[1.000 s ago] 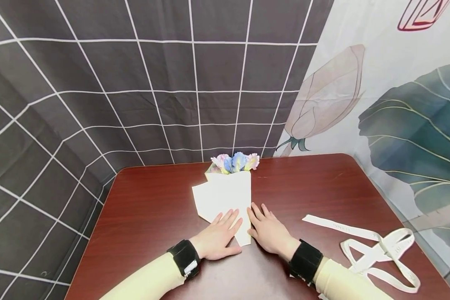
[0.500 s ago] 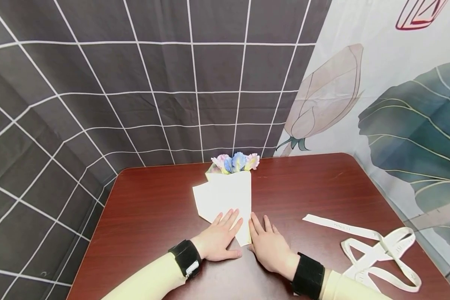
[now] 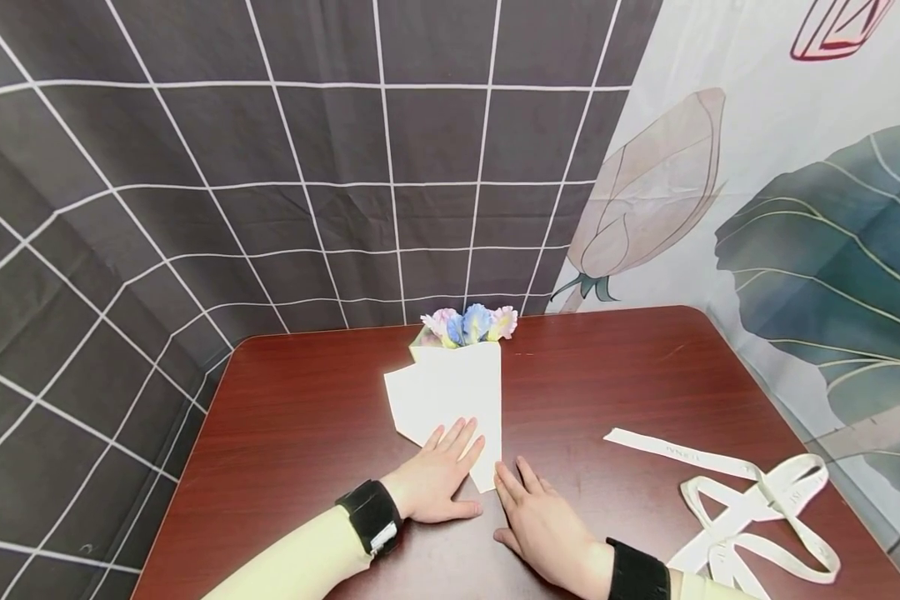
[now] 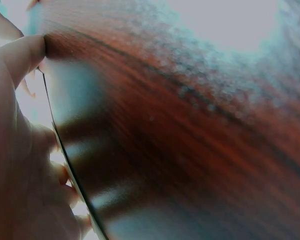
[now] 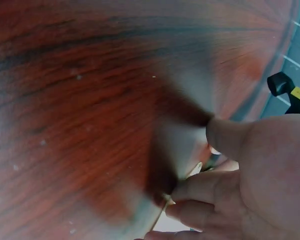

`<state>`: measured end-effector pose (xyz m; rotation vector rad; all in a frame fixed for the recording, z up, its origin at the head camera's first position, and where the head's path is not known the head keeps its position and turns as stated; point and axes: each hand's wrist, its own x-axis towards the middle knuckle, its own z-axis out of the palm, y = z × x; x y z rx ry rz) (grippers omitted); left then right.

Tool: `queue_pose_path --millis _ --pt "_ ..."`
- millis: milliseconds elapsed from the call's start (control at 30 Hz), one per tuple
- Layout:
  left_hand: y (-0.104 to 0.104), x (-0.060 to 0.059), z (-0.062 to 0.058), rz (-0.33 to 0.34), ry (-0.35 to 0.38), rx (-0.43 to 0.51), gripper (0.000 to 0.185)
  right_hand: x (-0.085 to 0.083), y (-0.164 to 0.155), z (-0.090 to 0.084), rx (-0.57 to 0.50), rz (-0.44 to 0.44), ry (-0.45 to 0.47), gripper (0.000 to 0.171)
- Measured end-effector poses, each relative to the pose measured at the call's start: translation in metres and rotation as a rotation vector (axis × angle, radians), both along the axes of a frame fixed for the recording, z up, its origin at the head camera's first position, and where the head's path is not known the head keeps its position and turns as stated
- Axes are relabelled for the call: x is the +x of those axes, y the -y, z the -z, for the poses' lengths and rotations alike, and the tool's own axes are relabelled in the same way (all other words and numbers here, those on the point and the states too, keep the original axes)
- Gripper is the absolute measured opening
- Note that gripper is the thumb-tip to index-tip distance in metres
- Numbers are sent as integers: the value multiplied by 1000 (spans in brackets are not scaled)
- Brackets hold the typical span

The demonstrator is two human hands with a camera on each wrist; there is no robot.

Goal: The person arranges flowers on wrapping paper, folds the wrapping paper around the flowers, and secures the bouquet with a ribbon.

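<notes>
White paper wrap (image 3: 450, 396) lies mid-tabletop (image 3: 307, 417), flowers (image 3: 468, 323) poking from its far end. Our left hand (image 3: 438, 479) stays flat on the wrap's near corner, fingers straight, pressing. Our right hand (image 3: 543, 525) has slid back off the wrap's right edge and now rests flat just near of it, fingers released. We judge the fold pressed. Ribbon (image 3: 750, 500) lies well right of the wrap.
</notes>
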<state>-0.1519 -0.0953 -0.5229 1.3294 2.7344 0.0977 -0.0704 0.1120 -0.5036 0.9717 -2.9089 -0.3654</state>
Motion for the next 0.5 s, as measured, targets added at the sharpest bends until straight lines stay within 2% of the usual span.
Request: queue_pose_path --millis 200,367,433,500 --pt "0 0 -1 -4 10 0 92 2 -1 -7 -17 -24 46 72" --pt "0 0 0 -2 7 7 92 1 1 -25 -55 -8 168 72" --pt "0 0 -1 -1 3 6 91 -4 3 -35 -97 21 228 64" --pt "0 0 -1 -3 -2 3 91 -16 6 -40 -168 75 247 50"
